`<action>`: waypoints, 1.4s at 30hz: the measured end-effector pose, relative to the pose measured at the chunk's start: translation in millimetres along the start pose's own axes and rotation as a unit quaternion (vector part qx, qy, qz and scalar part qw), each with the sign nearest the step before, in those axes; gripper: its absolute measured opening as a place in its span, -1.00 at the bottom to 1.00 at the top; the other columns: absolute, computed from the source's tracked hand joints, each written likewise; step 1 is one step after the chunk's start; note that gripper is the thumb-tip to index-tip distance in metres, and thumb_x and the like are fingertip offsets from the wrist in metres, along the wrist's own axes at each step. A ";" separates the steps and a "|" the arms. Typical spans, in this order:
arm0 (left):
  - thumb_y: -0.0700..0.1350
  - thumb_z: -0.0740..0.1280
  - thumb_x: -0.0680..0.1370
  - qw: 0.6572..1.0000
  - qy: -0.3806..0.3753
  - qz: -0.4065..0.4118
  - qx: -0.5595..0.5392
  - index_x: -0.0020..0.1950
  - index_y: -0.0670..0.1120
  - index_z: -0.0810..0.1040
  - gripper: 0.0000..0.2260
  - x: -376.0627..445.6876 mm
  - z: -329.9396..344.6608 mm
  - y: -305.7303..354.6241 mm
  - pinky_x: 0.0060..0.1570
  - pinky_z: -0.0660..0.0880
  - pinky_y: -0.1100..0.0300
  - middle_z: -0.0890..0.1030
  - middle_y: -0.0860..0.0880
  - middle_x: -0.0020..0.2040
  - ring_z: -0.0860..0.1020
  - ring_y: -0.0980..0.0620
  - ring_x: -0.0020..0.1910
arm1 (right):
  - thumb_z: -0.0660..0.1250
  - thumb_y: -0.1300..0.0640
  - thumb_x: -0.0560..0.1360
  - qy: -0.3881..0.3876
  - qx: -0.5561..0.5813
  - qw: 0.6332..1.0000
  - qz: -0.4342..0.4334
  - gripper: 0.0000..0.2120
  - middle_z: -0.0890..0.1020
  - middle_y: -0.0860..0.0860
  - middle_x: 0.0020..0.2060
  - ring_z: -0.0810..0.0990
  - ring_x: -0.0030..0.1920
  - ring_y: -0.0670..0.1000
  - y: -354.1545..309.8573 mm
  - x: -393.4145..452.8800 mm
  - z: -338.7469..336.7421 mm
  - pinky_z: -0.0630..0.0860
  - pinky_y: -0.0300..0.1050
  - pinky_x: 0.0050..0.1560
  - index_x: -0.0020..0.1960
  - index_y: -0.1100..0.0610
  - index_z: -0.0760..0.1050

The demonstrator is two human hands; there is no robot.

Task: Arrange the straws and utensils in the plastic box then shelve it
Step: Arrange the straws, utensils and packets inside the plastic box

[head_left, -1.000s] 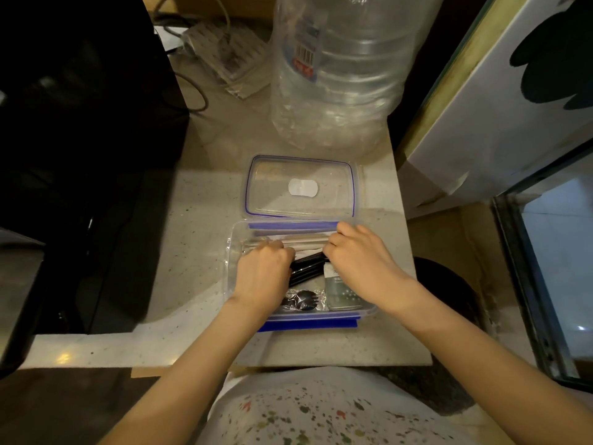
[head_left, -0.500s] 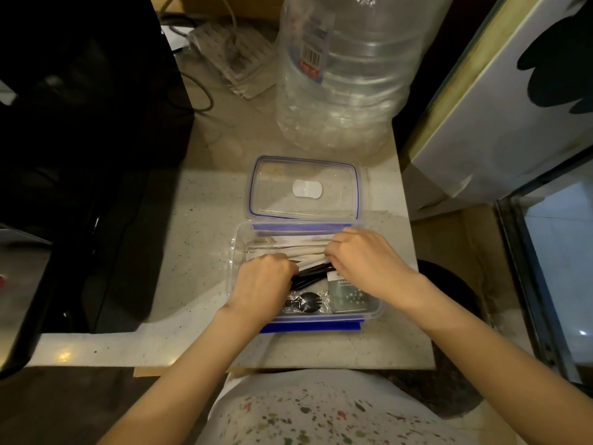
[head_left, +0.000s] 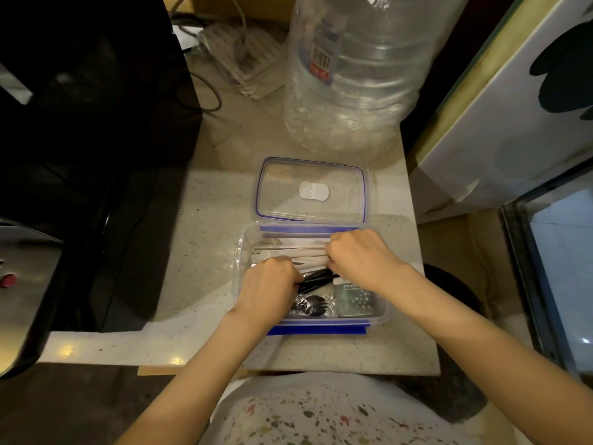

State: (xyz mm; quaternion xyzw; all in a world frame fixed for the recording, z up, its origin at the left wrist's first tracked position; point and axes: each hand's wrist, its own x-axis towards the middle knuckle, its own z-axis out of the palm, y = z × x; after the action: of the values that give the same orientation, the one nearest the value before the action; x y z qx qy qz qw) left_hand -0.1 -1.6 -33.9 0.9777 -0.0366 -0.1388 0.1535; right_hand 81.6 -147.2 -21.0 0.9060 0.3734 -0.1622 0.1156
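A clear plastic box [head_left: 243,248] with blue clips sits open on the pale counter, its lid [head_left: 310,190] lying flat just behind it. Inside lie several paper-wrapped straws [head_left: 301,252] along the far side, black utensils [head_left: 316,279] in the middle, a wrapped black spork [head_left: 310,306] and a grey-green packet [head_left: 356,301] near the front. My left hand [head_left: 268,289] is inside the box, fingers curled down on the black utensils. My right hand [head_left: 359,256] is curled over the right ends of the straws.
A big clear water jug [head_left: 349,75] stands behind the lid. A black appliance [head_left: 80,139] fills the left side, with cables and a power strip [head_left: 240,56] at the back. A white panel [head_left: 513,123] and glass tank [head_left: 552,268] stand to the right.
Both hands have shifted slightly within the box; the right hand slid toward the far side over the straws, the left hand drew back a little toward me.
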 end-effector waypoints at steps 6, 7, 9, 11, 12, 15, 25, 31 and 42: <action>-0.24 0.22 0.51 0.999 -0.004 -0.002 -0.034 -0.04 -0.05 0.64 -0.79 -1.4 -0.9 0.8 -0.29 0.46 0.15 0.68 -0.10 -0.10 0.61 -0.11 -0.08 | 0.24 0.34 0.49 0.007 0.031 0.999 -0.019 -0.86 0.59 0.11 -0.06 0.58 -0.15 0.12 -3.7 -1.7 1.3 0.33 -0.08 -0.30 0.02 0.23 0.50; -0.24 0.23 0.51 0.999 0.000 -0.002 -0.046 -0.01 -0.04 0.64 -0.78 -1.7 -1.8 1.4 -0.25 0.51 0.13 0.69 -0.10 -0.09 0.61 -0.11 -0.07 | 0.22 0.35 0.49 0.007 0.048 0.999 -0.023 -0.85 0.58 0.13 -0.06 0.54 -0.19 0.11 -6.3 -3.3 1.4 0.32 -0.07 -0.29 0.03 0.24 0.47; -0.25 0.23 0.51 0.998 0.005 0.004 -0.063 0.03 -0.03 0.63 -0.76 -2.3 -3.3 2.2 -0.16 0.57 0.04 0.70 -0.10 -0.09 0.61 -0.11 -0.07 | 0.20 0.38 0.49 0.015 0.066 0.997 -0.034 -0.85 0.57 0.14 -0.10 0.42 -0.28 0.06 -8.9 -6.6 0.8 0.30 -0.08 -0.29 0.03 0.24 0.44; -0.25 0.23 0.51 0.998 -0.002 0.010 -0.068 0.00 -0.02 0.65 -0.76 -2.7 -4.2 2.2 -0.18 0.57 0.02 0.70 -0.10 -0.14 0.61 -0.11 -0.11 | 0.22 0.40 0.47 0.040 0.057 0.997 -0.040 -0.84 0.54 0.12 -0.16 0.38 -0.33 0.04 -6.3 -7.8 1.0 0.28 -0.08 -0.33 -0.01 0.22 0.43; -0.24 0.22 0.51 0.998 -0.007 0.012 -0.067 -0.02 -0.02 0.65 -0.77 -2.9 -4.6 2.0 -0.19 0.57 0.03 0.69 -0.10 -0.16 0.61 -0.11 -0.14 | 0.24 0.42 0.45 0.056 0.047 0.997 -0.040 -0.82 0.49 0.11 -0.21 0.37 -0.36 0.04 -4.3 -8.3 0.3 0.28 -0.07 -0.37 -0.03 0.21 0.41; -0.18 0.23 0.52 0.998 -0.020 0.020 -0.062 -0.10 -0.06 0.64 -0.81 -3.1 -5.1 0.7 -0.21 0.57 0.03 0.68 -0.11 -0.20 0.60 -0.10 -0.18 | 0.35 0.49 0.29 0.117 0.023 0.992 -0.048 -0.73 0.41 0.10 -0.31 0.33 -0.48 0.06 0.3 -8.6 -1.4 0.20 -0.09 -0.51 -0.14 0.20 0.41; -0.27 0.30 0.48 0.997 0.075 0.002 -0.008 0.05 -0.17 0.58 -0.82 7.2 -21.2 -1.2 -0.18 0.51 0.02 0.61 -0.15 0.00 0.59 -0.23 -0.03 | 0.59 0.42 -0.12 0.143 0.030 0.989 -0.004 -0.56 0.51 0.01 -0.57 0.47 -0.63 0.00 -9.0 -7.7 10.0 0.21 -0.29 -0.64 -0.35 0.18 0.49; -0.30 0.26 0.52 0.992 -0.001 0.003 0.129 0.12 -0.17 0.48 -0.81 19.0 -24.9 5.8 -0.15 0.49 0.05 0.52 -0.13 0.12 0.57 -0.16 0.04 | 0.55 0.47 0.05 0.142 0.086 0.986 0.007 -0.69 0.57 0.07 -0.47 0.53 -0.55 0.06 -0.2 -10.9 13.1 0.42 -0.18 -0.55 -0.34 0.21 0.53; -0.32 0.30 0.48 0.990 0.029 -0.022 0.139 0.15 -0.16 0.42 -0.74 19.4 -22.9 7.1 -0.31 0.42 0.10 0.50 -0.13 0.15 0.61 -0.15 -0.08 | 0.29 0.29 0.53 0.216 0.453 0.842 0.198 -0.80 0.63 0.03 -0.31 0.55 -0.48 -0.25 16.2 -58.1 -27.0 0.53 -0.43 -0.32 0.13 0.22 0.58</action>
State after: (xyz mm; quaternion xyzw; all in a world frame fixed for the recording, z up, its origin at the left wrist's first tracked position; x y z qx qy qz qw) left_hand 24.9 -3.8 -15.8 0.9937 -0.0299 -0.1070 0.0139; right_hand 59.9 -186.6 27.4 0.9243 0.0862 -0.0871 -0.3614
